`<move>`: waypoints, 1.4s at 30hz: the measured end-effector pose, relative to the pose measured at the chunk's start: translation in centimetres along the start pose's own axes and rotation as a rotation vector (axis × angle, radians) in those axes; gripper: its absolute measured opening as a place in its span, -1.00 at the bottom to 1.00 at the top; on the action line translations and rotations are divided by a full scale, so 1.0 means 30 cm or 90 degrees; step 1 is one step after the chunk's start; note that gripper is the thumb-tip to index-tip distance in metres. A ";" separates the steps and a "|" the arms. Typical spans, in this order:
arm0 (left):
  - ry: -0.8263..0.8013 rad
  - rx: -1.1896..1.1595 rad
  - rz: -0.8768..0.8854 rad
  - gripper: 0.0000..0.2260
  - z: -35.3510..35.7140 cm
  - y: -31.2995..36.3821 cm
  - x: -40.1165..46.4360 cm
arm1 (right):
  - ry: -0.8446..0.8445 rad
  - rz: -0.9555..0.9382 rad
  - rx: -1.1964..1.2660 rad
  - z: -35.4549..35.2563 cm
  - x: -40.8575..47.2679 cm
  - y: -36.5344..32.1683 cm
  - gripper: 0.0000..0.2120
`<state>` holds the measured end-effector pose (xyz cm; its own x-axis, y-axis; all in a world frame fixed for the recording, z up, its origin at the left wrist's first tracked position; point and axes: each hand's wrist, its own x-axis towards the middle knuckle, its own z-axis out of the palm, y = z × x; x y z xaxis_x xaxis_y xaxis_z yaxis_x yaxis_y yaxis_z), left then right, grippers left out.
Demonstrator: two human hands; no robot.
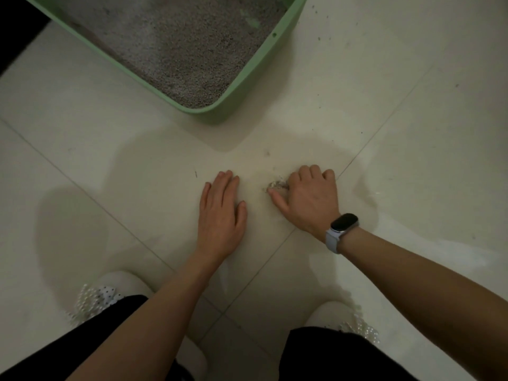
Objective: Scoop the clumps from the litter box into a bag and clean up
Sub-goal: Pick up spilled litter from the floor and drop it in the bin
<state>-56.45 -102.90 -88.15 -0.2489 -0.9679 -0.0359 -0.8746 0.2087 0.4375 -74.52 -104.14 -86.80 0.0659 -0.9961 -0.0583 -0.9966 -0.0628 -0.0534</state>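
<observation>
Both hands work the pale tiled floor (pixel 412 160) just before the green plastic litter box (pixel 248 78): flat left hand (pixel 220 213) should corral while the curled right hand (pixel 309 196) pinches the small grey spilled litter pile (pixel 276 185) gently.

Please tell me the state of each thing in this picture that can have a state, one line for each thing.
Litter box: open, no lid, holding grey litter, on the floor.
Spilled litter: small pile on the floor tile, at the right fingers.
Left hand: flat, palm down on the floor, holding nothing.
Right hand: fingers curled round the spilled litter.
Watch: on the right wrist, screen dark.
</observation>
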 end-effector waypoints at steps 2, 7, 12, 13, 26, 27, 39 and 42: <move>-0.008 -0.003 0.008 -0.56 -0.005 -0.008 -0.001 | -0.011 -0.003 -0.037 0.005 0.017 -0.020 -0.38; -0.029 0.010 0.023 -0.57 -0.011 -0.015 -0.001 | 0.006 -0.042 -0.107 0.015 0.044 -0.043 -0.42; -0.030 0.011 0.025 -0.57 -0.016 -0.017 0.000 | 0.020 -0.043 -0.120 0.027 0.047 -0.038 -0.57; -0.030 0.010 0.027 -0.57 -0.018 -0.018 0.001 | 0.025 -0.045 -0.125 0.027 0.045 -0.036 -0.62; -0.072 0.083 0.034 -0.56 -0.039 0.034 0.024 | 0.066 -0.079 -0.070 0.040 0.063 -0.027 -0.86; -0.074 0.088 0.033 -0.55 -0.035 0.040 0.027 | 0.064 -0.095 -0.048 0.039 0.066 -0.012 -0.86; -0.089 0.047 0.045 -0.36 0.049 0.078 0.092 | 0.114 0.221 0.372 -0.030 -0.008 0.118 -0.74; -0.036 0.005 0.028 -0.45 0.065 0.087 0.099 | 0.096 0.241 0.372 -0.013 -0.023 0.130 -0.73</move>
<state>-60.29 -104.96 -88.87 -0.3104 -0.9482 -0.0675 -0.8657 0.2526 0.4321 -78.46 -103.73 -86.60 -0.3289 -0.9434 -0.0422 -0.7575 0.2903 -0.5847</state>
